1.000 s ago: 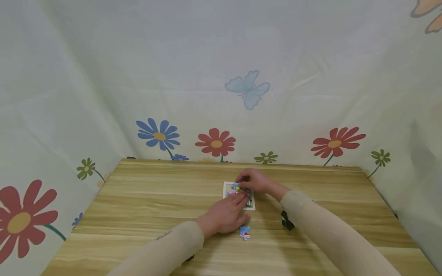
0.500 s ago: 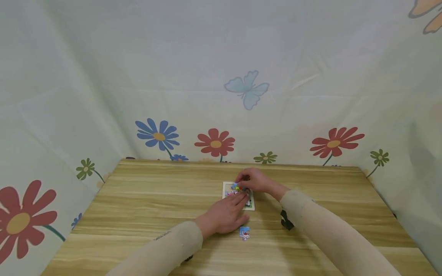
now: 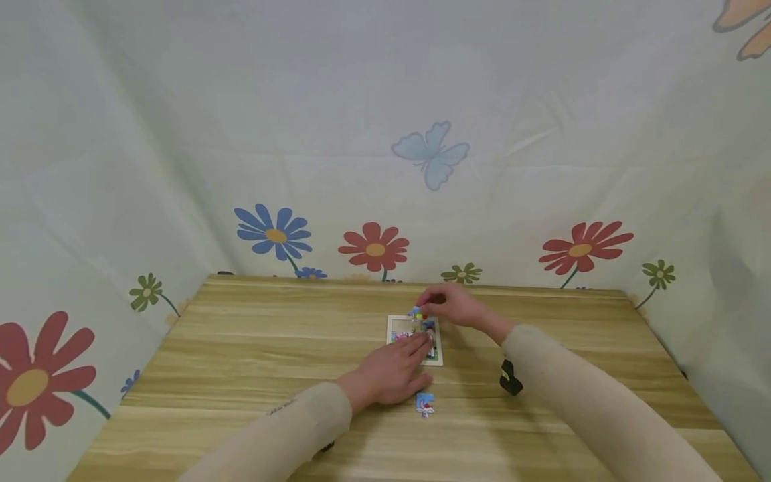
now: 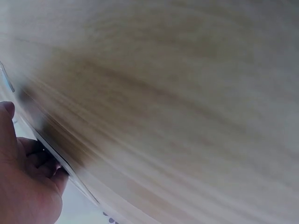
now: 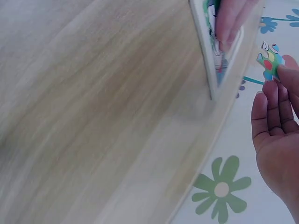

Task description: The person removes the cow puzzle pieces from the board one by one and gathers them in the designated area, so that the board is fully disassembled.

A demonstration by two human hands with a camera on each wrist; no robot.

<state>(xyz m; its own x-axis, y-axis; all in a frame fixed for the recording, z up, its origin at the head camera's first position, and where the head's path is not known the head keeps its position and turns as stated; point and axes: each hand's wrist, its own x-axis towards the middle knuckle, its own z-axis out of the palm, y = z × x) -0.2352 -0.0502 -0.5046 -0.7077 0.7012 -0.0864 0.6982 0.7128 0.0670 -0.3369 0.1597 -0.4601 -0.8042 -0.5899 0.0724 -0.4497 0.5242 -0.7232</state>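
Marking the left sleeve (image 3: 289,428): dark lettering (image 3: 281,407), too small to read. Beyond, loose puzzle piece (image 3: 424,404) on desk (image 3: 289,335), then left hand (image 3: 391,370), fingers extended, resting on puzzle tray (image 3: 435,363); right hand (image 3: 456,306) pinches second piece (image 5: 271,63), raised by tray's far edge.

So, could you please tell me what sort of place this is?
Probably a tabletop activity corner: a wood-grain table, pale flower-printed sheeting behind and beside it, and a framed jigsaw puzzle on top.
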